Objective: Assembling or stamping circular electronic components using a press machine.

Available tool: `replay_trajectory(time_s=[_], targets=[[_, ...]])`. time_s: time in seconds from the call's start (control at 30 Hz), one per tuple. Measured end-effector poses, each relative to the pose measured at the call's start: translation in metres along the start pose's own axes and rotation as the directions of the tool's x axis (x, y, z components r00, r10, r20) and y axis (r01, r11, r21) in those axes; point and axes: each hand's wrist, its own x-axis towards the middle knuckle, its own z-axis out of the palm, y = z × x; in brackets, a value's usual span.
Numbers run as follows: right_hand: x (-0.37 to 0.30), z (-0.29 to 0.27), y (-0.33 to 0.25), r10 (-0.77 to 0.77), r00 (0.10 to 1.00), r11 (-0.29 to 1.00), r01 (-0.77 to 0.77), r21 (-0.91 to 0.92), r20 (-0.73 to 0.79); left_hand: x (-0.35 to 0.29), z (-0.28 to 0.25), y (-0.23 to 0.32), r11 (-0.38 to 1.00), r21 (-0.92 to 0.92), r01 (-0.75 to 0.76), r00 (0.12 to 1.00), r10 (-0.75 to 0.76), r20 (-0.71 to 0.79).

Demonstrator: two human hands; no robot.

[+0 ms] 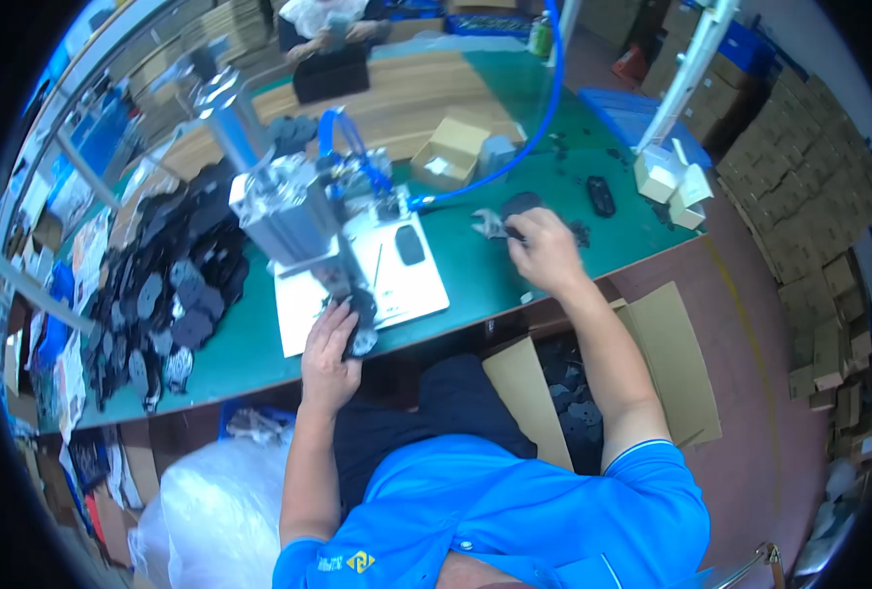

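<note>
Fingers of the left hand (330, 344) lie against a dark, flat part (362, 309) with a rounded outline and a pale, shiny patch at its near end; whether they pinch it or only rest on it, I cannot tell. It sits at the front of a smooth white plate (411, 294), under a press (284, 216) of bright, square-edged metal. The right hand (549, 253) bends its fingers over a matt black, rounded piece (524, 203) on the green tabletop (475, 306); blur hides how firmly, if at all, it is gripped.

Just left of the right hand lies a silvery wrench (488, 224), its open head toward the press. The press stands directly beyond the left hand, blocking the way to the far side there. A glossy blue hose (554, 88) arcs over the table, and a heap of thin, dark, curved-edged pieces (185, 285) spreads at the left. Beyond the wrench stands an open cardboard box (450, 152).

The part at the left hand runs lengthwise from the press toward the wearer, its pale end pointing at the table's near edge. The right-hand piece's long axis is unclear.
</note>
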Motion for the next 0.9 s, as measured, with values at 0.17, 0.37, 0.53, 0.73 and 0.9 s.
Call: replay_trajectory(time_s=[0.17, 0.37, 0.53, 0.73, 0.9], targets=[[-0.03, -0.075, -0.067, 0.005, 0.996, 0.973, -0.025, 0.228, 0.087, -0.011, -0.028, 0.019, 0.997, 0.077, 0.008, 0.999, -0.005, -0.039], [-0.063, -0.083, -0.134, -0.292, 0.861, 0.724, -0.085, 0.684, 0.416, -0.021, -0.058, 0.064, 1.0, 0.023, -0.001, 0.986, 0.005, -0.168], [-0.065, -0.046, -0.176, -0.597, 0.709, 0.515, -0.018, 0.857, 0.374, -0.028, -0.074, 0.104, 0.937, -0.33, 0.118, 0.962, -0.025, 0.273], [-0.04, -0.035, -0.197, -0.382, 0.866, 0.517, -0.088, 0.852, 0.321, -0.037, -0.086, 0.084, 0.953, -0.281, 0.11, 0.947, -0.014, 0.321], [-0.028, 0.034, -0.166, -0.187, 0.945, 0.824, 0.002, 0.566, 0.269, -0.047, -0.095, 0.069, 0.941, -0.303, 0.152, 0.988, -0.141, 0.06]])
